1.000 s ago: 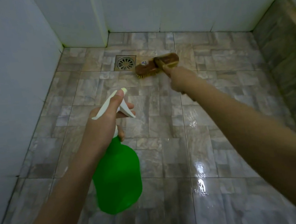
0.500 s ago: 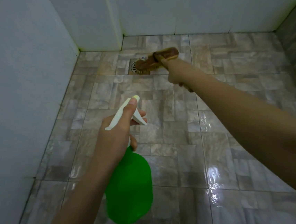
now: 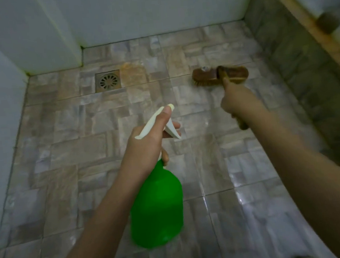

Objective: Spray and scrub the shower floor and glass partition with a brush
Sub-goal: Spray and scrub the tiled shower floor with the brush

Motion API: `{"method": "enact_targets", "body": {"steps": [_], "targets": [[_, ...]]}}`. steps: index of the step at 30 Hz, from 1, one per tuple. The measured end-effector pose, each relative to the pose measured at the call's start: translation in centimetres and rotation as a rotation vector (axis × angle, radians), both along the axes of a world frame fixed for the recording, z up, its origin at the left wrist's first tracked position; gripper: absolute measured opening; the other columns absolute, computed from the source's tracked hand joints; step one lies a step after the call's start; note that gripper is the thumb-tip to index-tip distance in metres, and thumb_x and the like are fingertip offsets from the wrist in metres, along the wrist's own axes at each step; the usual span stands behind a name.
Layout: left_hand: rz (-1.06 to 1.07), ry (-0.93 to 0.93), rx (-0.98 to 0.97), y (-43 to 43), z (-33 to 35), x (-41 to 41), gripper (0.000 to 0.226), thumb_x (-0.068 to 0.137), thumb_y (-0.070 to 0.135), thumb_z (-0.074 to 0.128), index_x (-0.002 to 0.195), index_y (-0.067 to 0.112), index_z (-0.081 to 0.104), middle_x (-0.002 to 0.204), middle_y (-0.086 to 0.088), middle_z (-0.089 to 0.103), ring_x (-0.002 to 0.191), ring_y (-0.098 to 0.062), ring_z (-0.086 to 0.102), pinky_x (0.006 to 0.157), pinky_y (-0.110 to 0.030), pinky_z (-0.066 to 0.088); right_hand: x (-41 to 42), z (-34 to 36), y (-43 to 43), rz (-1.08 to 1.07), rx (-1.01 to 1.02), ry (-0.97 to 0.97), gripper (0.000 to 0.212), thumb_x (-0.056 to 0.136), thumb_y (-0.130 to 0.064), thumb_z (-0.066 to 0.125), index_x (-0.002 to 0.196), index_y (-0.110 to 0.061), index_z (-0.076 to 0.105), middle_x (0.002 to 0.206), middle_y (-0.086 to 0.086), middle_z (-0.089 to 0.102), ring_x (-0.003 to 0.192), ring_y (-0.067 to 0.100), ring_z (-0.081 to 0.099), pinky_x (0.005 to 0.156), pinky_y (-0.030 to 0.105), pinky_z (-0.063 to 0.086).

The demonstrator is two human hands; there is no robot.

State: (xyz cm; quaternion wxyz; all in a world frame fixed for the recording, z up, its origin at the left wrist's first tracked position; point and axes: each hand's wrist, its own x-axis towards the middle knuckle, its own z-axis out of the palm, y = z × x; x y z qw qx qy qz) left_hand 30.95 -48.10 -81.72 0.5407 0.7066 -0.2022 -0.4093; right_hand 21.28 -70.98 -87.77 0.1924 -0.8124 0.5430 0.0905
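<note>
Scrubbing shower floor [image 3: 84, 158]: brush [image 3: 220, 75] head well right of drain [image 3: 108, 80], long axis crosswise, handle running back into right hand [image 3: 236, 101] (fingers curled round it). Left hand [image 3: 147, 139], near side of drain, fingers clasping spray bottle [image 3: 157, 209].

— How many bottles are there?
— One green spray bottle [image 3: 157, 209], at the lower centre of the frame.
— And brushes?
— One brush [image 3: 220, 75], at the upper right.
— Any drains?
— One square floor drain [image 3: 108, 80], at the upper left of centre.
— How many hands does the person show?
— Two: the left hand [image 3: 147, 139] at centre, the right hand [image 3: 237, 103] up and right of it.
</note>
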Motion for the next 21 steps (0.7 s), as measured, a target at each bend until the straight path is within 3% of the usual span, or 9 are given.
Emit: {"method": "enact_targets", "body": {"steps": [2, 4, 7, 10, 13, 16, 18, 21], "targets": [[-0.038, 0.015, -0.033, -1.2, 0.2, -0.8, 0.028, 0.078, 0.072, 0.059, 0.071, 0.050, 0.075, 0.096, 0.003, 0.079, 0.086, -0.057, 0.062, 0.040, -0.027, 0.043, -3.3, 0.2, 1.6, -0.047, 0.016, 0.004, 0.076, 0.091, -0.012, 0.041, 0.154, -0.030, 0.002, 0.112, 0.017, 0.059, 0.085, 0.032, 0.062, 0.074, 0.040, 0.052], [-0.073, 0.025, -0.043, -2.4, 0.2, -1.4, 0.027, 0.075, 0.069, 0.055, 0.068, 0.051, 0.075, 0.095, 0.003, 0.079, 0.076, -0.057, 0.059, 0.039, -0.027, 0.043, -8.0, -0.3, 6.9, -0.126, 0.039, 0.004, 0.076, 0.093, -0.012, 0.040, 0.153, -0.032, -0.003, 0.094, 0.011, 0.059, 0.071, 0.026, 0.057, 0.065, 0.035, 0.044], [-0.116, 0.028, -0.053, -4.0, -0.2, -2.4, 0.025, 0.079, 0.070, 0.060, 0.067, 0.053, 0.075, 0.096, 0.002, 0.079, 0.090, -0.055, 0.064, 0.038, -0.029, 0.042, -11.5, -1.4, 11.7, -0.200, 0.034, -0.011, 0.082, 0.094, -0.013, 0.040, 0.151, -0.034, -0.016, 0.073, 0.007, 0.053, 0.057, 0.020, 0.046, 0.060, 0.033, 0.037], [-0.130, 0.012, -0.049, -4.9, -0.2, -3.1, 0.026, 0.081, 0.068, 0.058, 0.068, 0.054, 0.074, 0.101, -0.001, 0.079, 0.075, -0.055, 0.061, 0.040, -0.027, 0.041, -10.3, -3.0, 4.0, -0.310, -0.041, -0.109, 0.083, 0.091, -0.010, 0.041, 0.152, -0.031, -0.012, 0.099, 0.018, 0.062, 0.081, 0.033, 0.060, 0.069, 0.039, 0.045], [-0.133, 0.014, -0.079, -5.7, -0.2, -3.3, 0.025, 0.079, 0.064, 0.055, 0.072, 0.053, 0.076, 0.099, 0.000, 0.079, 0.083, -0.061, 0.060, 0.037, -0.025, 0.040, -9.2, -2.1, -2.1, -0.348, -0.012, -0.148, 0.081, 0.089, -0.012, 0.041, 0.154, -0.024, -0.006, 0.118, 0.019, 0.060, 0.096, 0.036, 0.063, 0.083, 0.044, 0.052], [-0.161, 0.029, -0.080, -6.6, -0.1, -3.3, 0.024, 0.078, 0.063, 0.054, 0.073, 0.054, 0.076, 0.098, 0.000, 0.079, 0.084, -0.063, 0.058, 0.035, -0.025, 0.040, -12.1, -2.5, 1.5, -0.386, -0.013, -0.143, 0.078, 0.092, -0.012, 0.038, 0.153, -0.033, -0.005, 0.101, 0.015, 0.062, 0.078, 0.030, 0.061, 0.066, 0.042, 0.051], [-0.198, 0.035, -0.075, -7.0, -0.4, -3.3, 0.023, 0.076, 0.066, 0.055, 0.073, 0.056, 0.075, 0.098, 0.003, 0.079, 0.074, -0.056, 0.055, 0.037, -0.029, 0.046, -15.2, -2.9, 6.6, -0.505, -0.007, -0.152, 0.076, 0.095, -0.015, 0.036, 0.151, -0.039, -0.009, 0.078, 0.009, 0.057, 0.060, 0.022, 0.051, 0.050, 0.030, 0.036], [-0.207, 0.026, -0.068, -7.1, -0.7, -3.3, 0.027, 0.071, 0.074, 0.056, 0.078, 0.056, 0.075, 0.100, 0.002, 0.078, 0.072, -0.052, 0.056, 0.045, -0.033, 0.051, -17.5, -3.1, 11.4, -0.727, -0.014, -0.255, 0.069, 0.098, -0.018, 0.036, 0.153, -0.034, -0.004, 0.068, 0.005, 0.049, 0.055, 0.018, 0.046, 0.046, 0.028, 0.027]]}}
